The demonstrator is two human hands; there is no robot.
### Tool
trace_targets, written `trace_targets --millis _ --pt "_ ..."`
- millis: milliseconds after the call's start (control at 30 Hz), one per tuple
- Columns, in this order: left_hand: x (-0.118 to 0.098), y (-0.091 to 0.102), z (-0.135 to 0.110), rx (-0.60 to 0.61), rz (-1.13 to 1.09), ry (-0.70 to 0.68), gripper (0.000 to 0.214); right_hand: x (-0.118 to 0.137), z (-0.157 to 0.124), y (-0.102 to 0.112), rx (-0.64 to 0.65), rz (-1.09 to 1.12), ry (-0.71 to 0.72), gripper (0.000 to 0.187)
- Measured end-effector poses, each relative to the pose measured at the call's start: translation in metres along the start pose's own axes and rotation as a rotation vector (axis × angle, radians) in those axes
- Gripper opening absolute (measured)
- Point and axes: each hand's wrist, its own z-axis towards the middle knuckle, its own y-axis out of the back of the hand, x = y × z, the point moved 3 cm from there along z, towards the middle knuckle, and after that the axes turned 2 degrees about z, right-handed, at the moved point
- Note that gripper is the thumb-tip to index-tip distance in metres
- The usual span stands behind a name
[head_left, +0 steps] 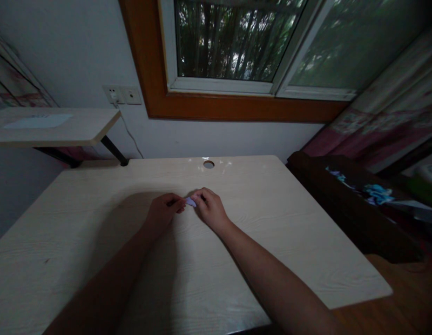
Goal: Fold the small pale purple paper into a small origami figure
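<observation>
Between my two hands is a small, flat, pale purple piece (191, 202), perhaps paper; its exact kind is too small to make out. My left hand (166, 207) pinches its left end between thumb and fingers. On the other side my right hand (209, 205) grips the right end, its fingers curled and partly covering the piece. Both hands are close together, low over the pale wood-grain table (272, 260), near the middle of its far half.
A round cable hole (209, 164) lies near the table's back edge. At the back left a raised shelf (55, 130) on black legs carries a white sheet (39, 121). Behind are a wall socket (122, 95) and a window. Dark furniture (352, 209) with cloth items stands at right.
</observation>
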Motion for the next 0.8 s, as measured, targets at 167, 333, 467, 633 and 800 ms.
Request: trace_targets --millis 167,333,467,633,800 --pt "-0.0019 -0.0002 -0.0008 -0.015 -0.011 0.019 0.021 -0.0001 -0.0003 0.0001 0.001 0.001 -0.007 0.015" --pt "-0.0024 0.0003 -0.0004 -0.018 -0.012 0.021 0.02 -0.0011 -0.0003 0.0 0.0 0.001 -0.01 0.015" --pt "-0.0006 0.0007 -0.0001 -0.015 -0.016 0.01 0.021 -0.0001 0.0002 0.0 0.016 0.008 -0.016 0.016" --pt "0.0015 0.0012 -0.0003 0.001 0.002 0.016 0.023 0.0011 0.0005 0.0009 0.012 0.007 -0.017 0.015" --pt "0.0007 0.0011 -0.0007 -0.008 0.025 0.021 0.022 0.0004 0.0007 0.0002 0.018 0.002 -0.016 0.014"
